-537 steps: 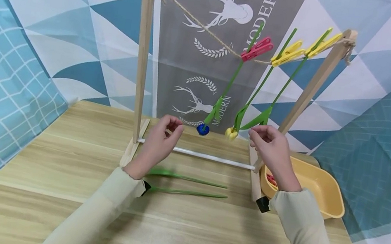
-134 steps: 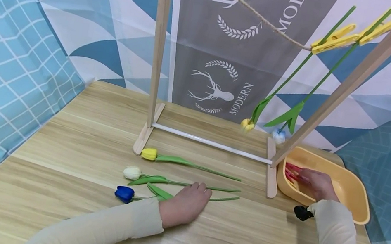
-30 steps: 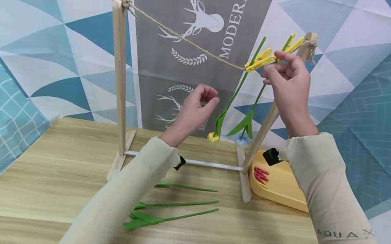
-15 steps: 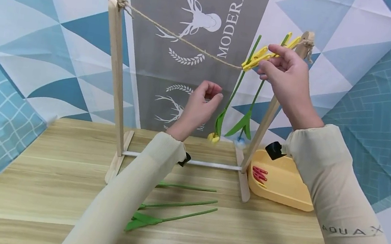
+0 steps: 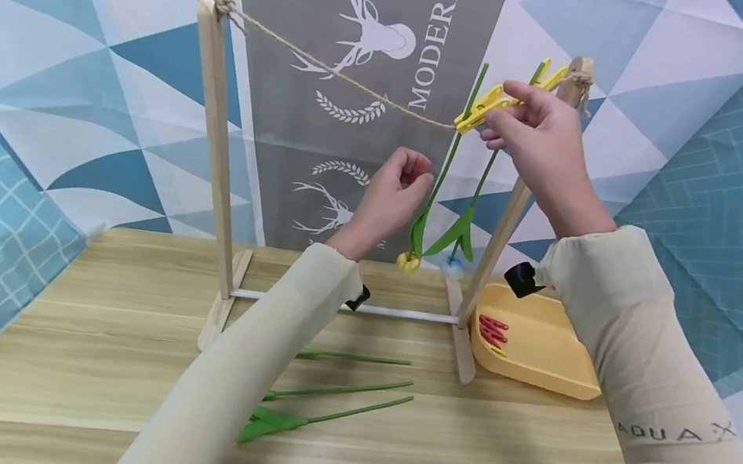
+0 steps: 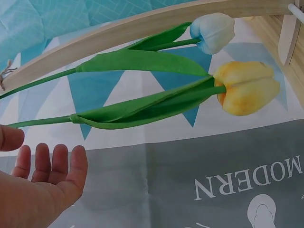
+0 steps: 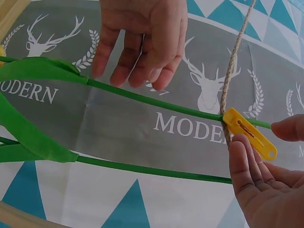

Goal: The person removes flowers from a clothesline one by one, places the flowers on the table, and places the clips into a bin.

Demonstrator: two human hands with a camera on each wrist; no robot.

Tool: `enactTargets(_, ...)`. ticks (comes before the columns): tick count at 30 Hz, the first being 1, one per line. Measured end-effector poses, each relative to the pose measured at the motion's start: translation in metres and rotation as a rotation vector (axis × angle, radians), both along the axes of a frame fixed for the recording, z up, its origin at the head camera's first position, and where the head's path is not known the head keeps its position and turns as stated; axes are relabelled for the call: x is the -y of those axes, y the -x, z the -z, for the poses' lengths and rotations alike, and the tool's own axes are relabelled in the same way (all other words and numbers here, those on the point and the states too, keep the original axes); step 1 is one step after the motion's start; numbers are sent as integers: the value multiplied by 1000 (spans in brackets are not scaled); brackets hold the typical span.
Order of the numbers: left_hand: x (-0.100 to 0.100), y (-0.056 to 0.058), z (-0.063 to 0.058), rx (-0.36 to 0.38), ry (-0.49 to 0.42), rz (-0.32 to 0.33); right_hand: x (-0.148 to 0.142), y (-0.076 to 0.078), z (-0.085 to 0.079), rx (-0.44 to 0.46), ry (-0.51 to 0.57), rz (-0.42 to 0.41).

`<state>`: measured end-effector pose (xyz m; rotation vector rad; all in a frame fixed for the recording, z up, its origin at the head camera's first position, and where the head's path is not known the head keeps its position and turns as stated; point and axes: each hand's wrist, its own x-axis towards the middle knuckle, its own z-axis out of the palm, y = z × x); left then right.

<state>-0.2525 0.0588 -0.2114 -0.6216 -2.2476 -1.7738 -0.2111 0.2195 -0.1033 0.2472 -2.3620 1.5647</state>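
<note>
Two tulips hang head-down from a twine line (image 5: 356, 86): a yellow tulip (image 6: 247, 88) and a pale blue-white tulip (image 6: 213, 33). A yellow clothespin (image 7: 249, 134) clips the yellow tulip's stem to the twine. My right hand (image 5: 547, 146) is around this clothespin's handles, fingers against one side; in the right wrist view the thumb stands slightly apart from it. My left hand (image 5: 390, 199), fingers loosely bent and holding nothing, is just left of the yellow tulip's green stem (image 7: 152, 101). Another yellow clothespin (image 5: 552, 77), partly behind my right hand, holds the pale tulip near the right post.
The wooden posts (image 5: 213, 138) are joined low by a white rod (image 5: 410, 314). Three green stems (image 5: 361, 407) lie on the table, their blossoms hidden behind my left sleeve. A yellow-orange basin (image 5: 536, 378) at right contains several red clothespins (image 5: 491, 330) and a yellow one.
A red clothespin and dark blue tulip have left the line; that tulip went to the table. My right hand rose from the basin to the yellow clothespin; my left rose toward the hanging stem.
</note>
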Motion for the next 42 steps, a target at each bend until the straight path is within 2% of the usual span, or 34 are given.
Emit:
enactTargets(12,-12,3,-3,9,-14,43,0,1,-1,-22,-27,1)
enactTargets(19,-17,4,-3,11,-37,100,-2,1,-2,-11,8,20)
enactTargets(27,-18,3,-3,9,-59,127,-3,2,-2,-19,-21,20)
enactTargets(33,-18,3,-2,22,-81,148,-5,1,-5,8,6,16)
enactTargets(42,-18,2,-3,-10,-6,106,-5,-1,-7,40,29,7)
